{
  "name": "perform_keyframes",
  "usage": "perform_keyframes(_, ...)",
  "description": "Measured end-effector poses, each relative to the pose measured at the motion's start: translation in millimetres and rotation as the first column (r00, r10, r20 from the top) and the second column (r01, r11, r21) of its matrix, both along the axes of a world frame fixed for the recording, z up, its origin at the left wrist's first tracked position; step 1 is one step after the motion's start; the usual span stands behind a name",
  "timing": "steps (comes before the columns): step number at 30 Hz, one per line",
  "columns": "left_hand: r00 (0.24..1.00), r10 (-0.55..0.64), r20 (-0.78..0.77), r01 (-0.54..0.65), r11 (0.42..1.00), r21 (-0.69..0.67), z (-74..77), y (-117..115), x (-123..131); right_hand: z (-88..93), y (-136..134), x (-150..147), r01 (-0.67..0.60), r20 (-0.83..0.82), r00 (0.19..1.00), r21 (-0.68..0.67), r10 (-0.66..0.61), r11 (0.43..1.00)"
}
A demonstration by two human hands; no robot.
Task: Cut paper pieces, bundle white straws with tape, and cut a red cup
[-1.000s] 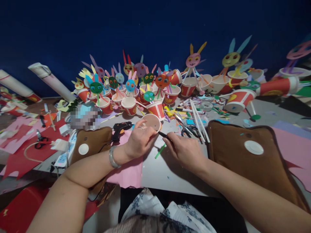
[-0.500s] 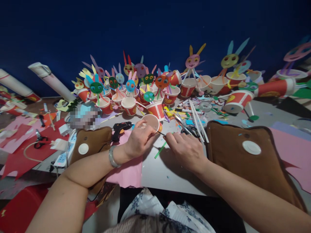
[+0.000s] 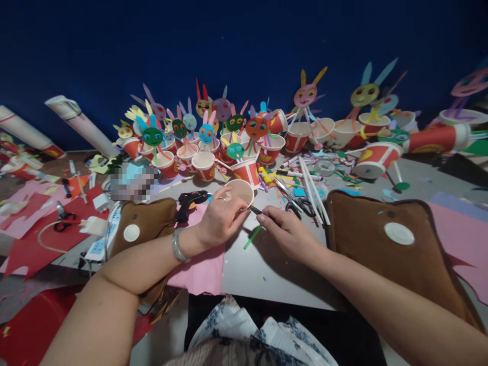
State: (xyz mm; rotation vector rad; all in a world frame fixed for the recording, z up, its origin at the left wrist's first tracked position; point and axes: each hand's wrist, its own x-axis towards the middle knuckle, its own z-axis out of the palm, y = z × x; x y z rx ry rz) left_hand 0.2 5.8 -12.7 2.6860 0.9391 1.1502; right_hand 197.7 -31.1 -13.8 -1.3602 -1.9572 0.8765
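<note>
My left hand (image 3: 221, 218) is closed on the rim of a paper cup (image 3: 243, 192), whose pale inside faces me. In my right hand (image 3: 286, 229) I grip a thin, dark, pointed tool (image 3: 254, 209), its tip against the cup's rim beside my left fingertips. The exact kind of tool is too small to make out. A short green straw (image 3: 252, 237) lies on the table under my right hand. Past the cup stand several red-and-white paper cups (image 3: 203, 165) with colourful rabbit-eared paper faces (image 3: 207, 134).
Brown padded cushions (image 3: 381, 274) lie on both sides. Left of the cup is a black glue gun (image 3: 189, 203) by pink paper (image 3: 198, 269). White straws (image 3: 311, 190), scissors (image 3: 305, 207) and paper scraps lie to the right. A power strip (image 3: 102, 239) sits at far left.
My right hand has turned and drawn slightly back along the tool, showing more of it at the rim. My left hand keeps its hold on the cup.
</note>
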Motion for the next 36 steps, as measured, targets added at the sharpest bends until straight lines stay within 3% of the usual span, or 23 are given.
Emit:
perform_keyframes(3, 1.0, -0.002, 0.008, 0.002, 1.0, -0.006, -1.3, 1, 0, -2.0, 0, 0, 0.017, 0.044, 0.999, 0.025, -0.019, 1.0)
perform_keyframes(6, 1.0, -0.01, 0.023, 0.011, 1.0, -0.021, -1.9, 0, -1, -7.2, -4, 3, 0.038, 0.295, 0.951, 0.202, -0.097, 0.979)
perform_keyframes(10, 0.999, -0.007, 0.042, 0.009, 0.998, -0.058, -3.1, 0, -2, -7.1, -8, 6, -0.117, 0.572, 0.785, 0.516, -0.239, 0.849)
perform_keyframes(14, 0.998, 0.003, 0.061, 0.005, 0.993, -0.12, -6.1, 1, -2, 2.3, -11, 7, -0.244, 0.644, 0.698, 0.624, -0.312, 0.742)
perform_keyframes(18, 0.997, 0.01, 0.075, 0.002, 0.989, -0.149, -7.4, 1, -1, 3.4, -11, 6, -0.233, 0.641, 0.695, 0.631, -0.328, 0.74)
perform_keyframes(24, 0.998, -0.011, 0.06, 0.018, 0.993, -0.114, -3.7, -1, -1, -2.7, -11, 3, -0.046, 0.553, 0.808, 0.404, -0.203, 0.914)
perform_keyframes(27, 0.999, -0.017, 0.043, 0.02, 0.996, -0.082, -3.1, -1, -1, 0.4, -8, 1, 0.051, 0.336, 0.935, 0.183, -0.112, 0.982)
perform_keyframes(29, 0.999, -0.016, 0.039, 0.018, 0.998, -0.068, -3.3, 0, -1, 3.8, -4, 1, 0.045, 0.109, 0.993, 0.004, -0.045, 0.999)
perform_keyframes(31, 0.999, -0.013, 0.036, 0.015, 0.998, -0.06, -3.7, 1, -1, 7.4, -1, 1, -0.008, -0.143, 0.989, -0.228, -0.025, 0.974)
perform_keyframes(34, 0.999, -0.02, 0.03, 0.021, 0.998, -0.053, -4.0, 2, -1, 11.5, 1, 1, -0.152, -0.407, 0.905, -0.578, -0.122, 0.802)
perform_keyframes(36, 0.999, -0.022, 0.026, 0.023, 0.998, -0.053, -4.1, 2, -1, 12.1, 2, 1, -0.212, -0.451, 0.878, -0.666, -0.159, 0.715)
